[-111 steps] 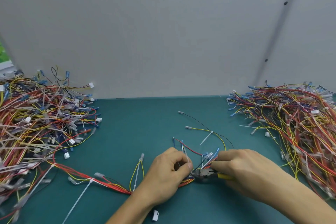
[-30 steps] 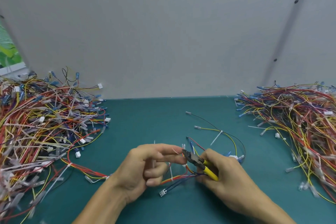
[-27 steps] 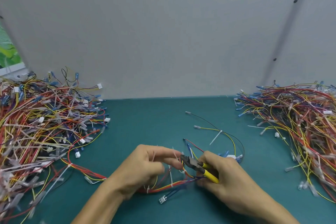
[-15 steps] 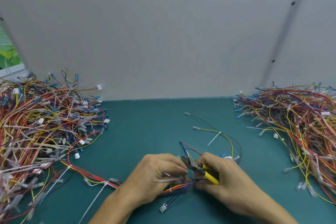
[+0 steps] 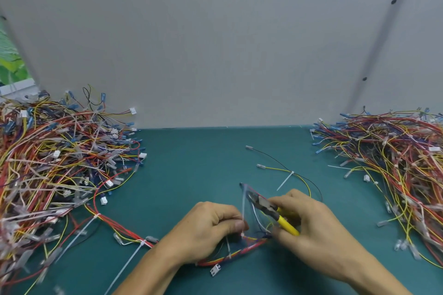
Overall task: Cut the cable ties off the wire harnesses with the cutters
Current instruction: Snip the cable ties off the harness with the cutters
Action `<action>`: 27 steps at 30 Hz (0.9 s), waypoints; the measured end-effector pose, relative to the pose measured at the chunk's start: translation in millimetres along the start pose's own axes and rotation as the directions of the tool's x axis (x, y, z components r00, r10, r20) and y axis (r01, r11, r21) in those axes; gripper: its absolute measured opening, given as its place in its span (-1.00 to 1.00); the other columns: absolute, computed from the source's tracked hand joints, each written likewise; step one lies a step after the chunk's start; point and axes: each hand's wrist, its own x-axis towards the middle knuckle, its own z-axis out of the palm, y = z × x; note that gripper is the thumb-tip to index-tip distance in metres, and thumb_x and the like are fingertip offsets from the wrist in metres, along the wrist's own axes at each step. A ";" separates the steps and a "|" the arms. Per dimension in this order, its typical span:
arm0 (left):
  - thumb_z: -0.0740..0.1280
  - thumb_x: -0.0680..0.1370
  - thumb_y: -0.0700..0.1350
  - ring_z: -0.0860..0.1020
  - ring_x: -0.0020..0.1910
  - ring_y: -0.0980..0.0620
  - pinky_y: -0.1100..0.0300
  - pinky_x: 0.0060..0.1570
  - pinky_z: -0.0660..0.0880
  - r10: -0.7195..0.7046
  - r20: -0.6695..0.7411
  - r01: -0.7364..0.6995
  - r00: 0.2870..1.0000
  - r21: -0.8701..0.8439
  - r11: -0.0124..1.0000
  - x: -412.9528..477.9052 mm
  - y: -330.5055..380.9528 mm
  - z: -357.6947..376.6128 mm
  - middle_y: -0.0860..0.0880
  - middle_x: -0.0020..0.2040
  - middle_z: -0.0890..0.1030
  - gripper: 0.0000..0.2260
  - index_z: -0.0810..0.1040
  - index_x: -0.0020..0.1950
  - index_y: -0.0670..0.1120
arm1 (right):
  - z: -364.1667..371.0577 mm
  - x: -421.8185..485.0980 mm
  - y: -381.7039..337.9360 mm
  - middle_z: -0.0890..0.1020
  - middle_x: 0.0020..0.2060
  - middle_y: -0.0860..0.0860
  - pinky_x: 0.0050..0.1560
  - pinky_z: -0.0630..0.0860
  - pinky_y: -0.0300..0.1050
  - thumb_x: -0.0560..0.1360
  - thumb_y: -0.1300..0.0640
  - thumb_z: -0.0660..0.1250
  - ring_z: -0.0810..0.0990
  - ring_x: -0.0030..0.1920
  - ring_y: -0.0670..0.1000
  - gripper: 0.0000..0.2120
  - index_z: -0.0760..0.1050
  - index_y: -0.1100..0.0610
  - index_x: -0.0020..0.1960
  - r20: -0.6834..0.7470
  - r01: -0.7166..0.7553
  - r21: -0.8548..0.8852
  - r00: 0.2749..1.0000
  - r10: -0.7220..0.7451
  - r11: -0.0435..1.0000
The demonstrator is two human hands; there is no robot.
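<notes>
a teal table top [image 5: 191, 175] carries a tangled heap of wire harnesses [image 5: 52, 163] at its left and a second heap [image 5: 395, 163] at its right (both reach the back wall [image 5: 215, 55]). between them lies a loose yellow-and-black wire pair [image 5: 275, 169] bound by a white cable tie [image 5: 285, 181].

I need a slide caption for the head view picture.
Left hand holds a tied wire harness; right hand holds yellow-handled cutters beside its white cable tie.
</notes>
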 end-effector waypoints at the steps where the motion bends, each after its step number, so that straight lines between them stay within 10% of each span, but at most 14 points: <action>1: 0.33 0.57 -0.09 0.59 -0.14 0.19 0.23 0.01 0.48 0.000 0.001 0.000 1.000 0.001 1.000 -0.1 0.1 -0.2 0.16 -0.21 0.66 -0.89 0.62 -0.13 0.01 | -3.8 -1.0 -0.4 0.45 -0.13 -0.15 -0.09 0.39 -0.27 0.34 0.02 0.34 0.50 -0.11 -0.14 -0.69 0.52 -0.17 0.08 0.023 -0.033 -0.013 0.999 0.033 0.999; 6: 0.35 0.54 -0.12 0.45 -0.33 0.28 0.37 -0.23 0.38 0.016 -0.047 -0.016 0.999 0.011 1.000 -1.0 0.8 3.3 0.18 -0.30 0.61 -0.92 0.62 -0.13 -0.02 | -19.5 -5.9 0.7 0.34 -0.04 -0.31 0.01 0.36 -0.37 0.23 -0.12 0.19 0.41 0.02 -0.29 -0.44 0.30 -0.22 0.25 0.179 -0.076 -0.104 0.979 0.094 0.992; 14: 0.31 0.43 -0.06 0.54 -0.22 0.06 0.03 -0.01 0.50 -0.039 -0.092 0.021 0.995 -0.188 0.982 0.2 2.6 6.3 -0.05 -0.21 0.67 -0.88 0.57 -0.16 -0.09 | -32.8 -10.4 -8.4 0.50 -0.19 -0.09 -0.07 0.47 -0.09 0.45 -0.20 0.21 0.47 -0.13 -0.05 -0.73 0.39 -0.01 -0.05 0.245 0.054 -0.406 0.968 0.052 0.912; 27: 0.37 0.41 -0.01 0.43 -0.28 0.12 0.22 -0.16 0.38 -0.071 -0.096 0.045 0.993 -0.248 0.968 1.1 0.8 8.6 0.09 -0.29 0.56 -0.90 0.59 -0.20 -0.03 | -4.0 -13.9 -30.9 0.36 -0.14 -0.01 -0.36 0.21 -0.12 0.42 -0.10 0.12 0.32 -0.15 0.14 -0.76 0.19 0.00 -0.32 0.281 -0.021 -0.653 0.922 0.268 0.757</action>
